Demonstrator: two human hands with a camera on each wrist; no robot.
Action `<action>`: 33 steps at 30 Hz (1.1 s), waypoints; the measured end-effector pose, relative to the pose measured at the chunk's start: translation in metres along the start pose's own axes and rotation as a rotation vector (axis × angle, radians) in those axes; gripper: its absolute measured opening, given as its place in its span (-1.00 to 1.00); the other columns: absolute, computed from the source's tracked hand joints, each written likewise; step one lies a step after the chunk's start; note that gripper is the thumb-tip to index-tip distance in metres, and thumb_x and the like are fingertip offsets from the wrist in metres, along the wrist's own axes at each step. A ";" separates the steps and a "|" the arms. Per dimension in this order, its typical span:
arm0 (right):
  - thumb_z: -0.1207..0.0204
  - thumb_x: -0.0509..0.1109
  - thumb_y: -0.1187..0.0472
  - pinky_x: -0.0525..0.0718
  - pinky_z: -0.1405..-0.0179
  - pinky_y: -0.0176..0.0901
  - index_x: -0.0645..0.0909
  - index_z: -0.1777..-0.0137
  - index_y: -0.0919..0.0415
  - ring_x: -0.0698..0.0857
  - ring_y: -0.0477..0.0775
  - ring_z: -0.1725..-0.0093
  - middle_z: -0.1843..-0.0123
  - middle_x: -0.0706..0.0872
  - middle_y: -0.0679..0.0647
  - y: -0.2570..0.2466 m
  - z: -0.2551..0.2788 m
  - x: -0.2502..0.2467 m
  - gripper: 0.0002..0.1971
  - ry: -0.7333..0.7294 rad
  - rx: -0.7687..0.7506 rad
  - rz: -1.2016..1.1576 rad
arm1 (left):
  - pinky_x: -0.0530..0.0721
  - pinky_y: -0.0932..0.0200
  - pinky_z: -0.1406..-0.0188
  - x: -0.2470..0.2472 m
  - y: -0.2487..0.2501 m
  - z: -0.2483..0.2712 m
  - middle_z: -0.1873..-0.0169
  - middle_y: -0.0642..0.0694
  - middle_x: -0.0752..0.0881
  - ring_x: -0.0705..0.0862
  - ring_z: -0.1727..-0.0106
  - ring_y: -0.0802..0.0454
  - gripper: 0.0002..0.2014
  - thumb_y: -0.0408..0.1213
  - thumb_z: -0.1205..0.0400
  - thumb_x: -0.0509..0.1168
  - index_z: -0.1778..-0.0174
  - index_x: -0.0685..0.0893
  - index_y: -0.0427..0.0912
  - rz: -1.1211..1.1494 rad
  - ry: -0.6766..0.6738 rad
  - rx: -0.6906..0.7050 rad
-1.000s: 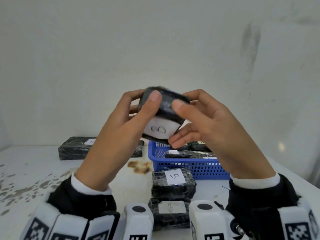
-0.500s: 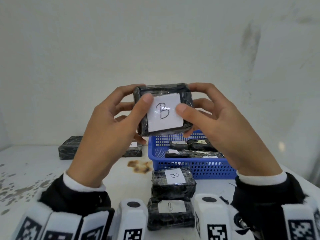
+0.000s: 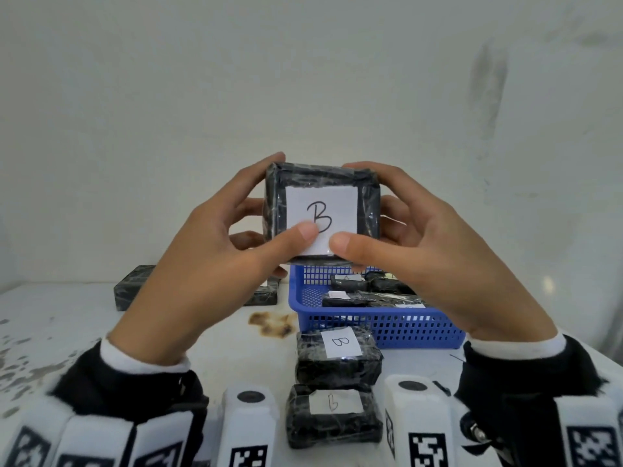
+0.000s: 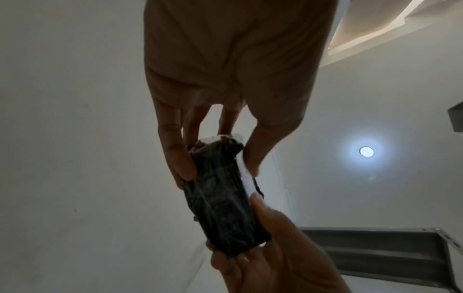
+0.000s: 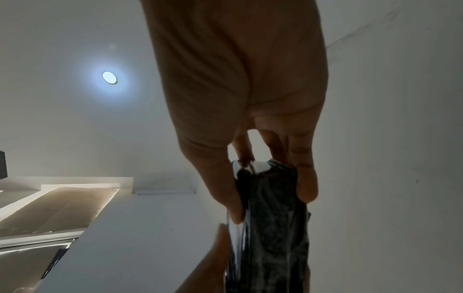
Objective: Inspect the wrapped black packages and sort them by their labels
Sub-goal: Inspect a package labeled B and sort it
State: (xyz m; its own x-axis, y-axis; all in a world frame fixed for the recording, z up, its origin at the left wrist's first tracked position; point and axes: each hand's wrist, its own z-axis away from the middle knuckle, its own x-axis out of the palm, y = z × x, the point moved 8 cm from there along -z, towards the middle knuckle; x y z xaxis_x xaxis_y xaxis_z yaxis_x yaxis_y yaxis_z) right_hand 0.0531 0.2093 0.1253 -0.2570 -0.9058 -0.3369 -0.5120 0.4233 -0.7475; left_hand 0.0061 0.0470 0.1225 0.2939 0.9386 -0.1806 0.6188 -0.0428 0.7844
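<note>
Both hands, left hand (image 3: 202,261) and right hand (image 3: 435,261), clamp the held package (image 3: 322,210) upright above the bench (image 3: 67,332), label B facing; B pile (image 3: 338,357) lies directly below, nearer, equally reachable

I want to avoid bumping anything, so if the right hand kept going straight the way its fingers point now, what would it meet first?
The right hand points up and away, gripping the held package with the left hand. Beyond it only the bare white wall shows; depth is unclear.
</note>
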 end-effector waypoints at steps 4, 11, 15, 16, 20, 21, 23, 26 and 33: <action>-0.43 0.57 0.08 0.84 -0.07 0.10 0.61 -0.33 -0.19 0.80 0.32 -0.08 -0.16 0.81 0.13 -0.003 0.000 -0.002 -0.53 0.023 -0.013 -0.029 | 0.80 0.06 0.27 0.003 -0.003 -0.001 -0.06 -0.03 0.79 0.84 0.16 -0.03 -0.48 0.02 -0.31 0.44 -0.24 0.63 0.27 0.040 0.003 -0.001; -0.51 0.52 0.04 0.80 -0.09 0.28 0.67 -0.24 -0.19 0.82 0.32 -0.01 -0.08 0.83 0.13 -0.003 -0.001 -0.002 -0.70 0.058 -0.025 0.004 | 0.78 -0.06 0.35 0.001 -0.007 -0.003 0.06 -0.15 0.81 0.82 0.26 -0.07 -0.63 0.11 -0.32 0.38 -0.03 0.66 0.15 0.062 0.054 -0.015; -0.52 0.49 0.00 0.85 -0.01 0.09 0.68 -0.20 -0.18 0.85 0.27 0.05 -0.01 0.84 0.15 -0.003 0.000 -0.002 -0.74 0.060 -0.011 0.006 | 0.80 -0.12 0.37 0.001 -0.007 -0.002 0.12 -0.17 0.81 0.81 0.30 -0.09 -0.66 0.10 -0.33 0.38 0.01 0.66 0.12 0.052 0.072 -0.019; -0.52 0.49 0.01 0.86 0.03 0.07 0.69 -0.19 -0.18 0.85 0.26 0.07 -0.01 0.84 0.15 -0.003 0.000 -0.002 -0.75 0.067 -0.005 0.005 | 0.81 -0.11 0.39 0.002 -0.006 -0.002 0.13 -0.17 0.81 0.81 0.31 -0.09 -0.66 0.10 -0.34 0.38 0.01 0.67 0.12 0.051 0.080 -0.015; -0.46 0.56 0.01 0.80 0.18 -0.15 0.70 -0.07 -0.17 0.84 0.17 0.14 0.04 0.80 -0.04 0.002 -0.001 -0.007 -0.80 0.087 0.023 0.049 | 0.74 0.09 0.48 0.003 -0.006 -0.003 0.15 -0.09 0.82 0.79 0.33 -0.02 -0.68 0.10 -0.37 0.38 -0.05 0.71 0.20 0.017 0.108 0.001; -0.43 0.58 0.00 0.75 0.22 -0.24 0.70 -0.02 -0.14 0.83 0.12 0.18 0.05 0.79 -0.11 0.004 -0.001 -0.009 -0.81 0.083 0.033 0.088 | 0.75 0.08 0.46 0.005 -0.007 -0.004 0.14 -0.06 0.82 0.80 0.28 -0.05 -0.68 0.09 -0.40 0.40 -0.08 0.72 0.24 -0.002 0.103 0.014; -0.40 0.60 0.01 0.74 0.21 -0.19 0.68 0.03 -0.06 0.81 0.06 0.23 0.04 0.81 -0.17 0.010 -0.001 -0.011 -0.80 0.066 0.062 0.151 | 0.80 0.00 0.27 0.007 -0.011 -0.005 0.10 0.01 0.83 0.79 0.17 -0.12 -0.65 0.10 -0.43 0.49 -0.13 0.70 0.30 -0.027 0.104 0.028; -0.42 0.61 0.09 0.83 0.05 0.07 0.64 -0.04 -0.07 0.82 0.06 0.18 0.03 0.81 -0.10 0.021 -0.003 -0.010 -0.75 0.008 0.113 0.150 | 0.68 0.29 0.33 0.010 -0.024 -0.010 0.06 0.08 0.82 0.73 0.28 0.16 -0.53 0.15 -0.35 0.52 -0.18 0.67 0.25 -0.042 0.130 0.011; -0.56 0.52 0.23 0.85 0.12 -0.02 0.64 -0.10 0.01 0.88 0.09 0.23 0.09 0.86 0.12 0.094 -0.040 -0.020 -0.81 0.123 0.416 0.048 | 0.54 0.29 0.35 0.008 -0.075 -0.045 -0.26 0.06 0.61 0.71 0.05 0.17 -0.54 0.19 -0.55 0.28 -0.35 0.52 0.18 -0.301 0.026 -0.242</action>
State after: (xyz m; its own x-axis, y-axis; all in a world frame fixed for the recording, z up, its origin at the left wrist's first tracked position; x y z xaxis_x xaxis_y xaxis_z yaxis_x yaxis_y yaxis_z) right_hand -0.0232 0.2682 0.0848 -0.3814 -0.8656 -0.3245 -0.1299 0.3977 -0.9083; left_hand -0.0707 0.0730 0.0885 0.1044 0.9055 -0.4113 0.4838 0.3151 0.8165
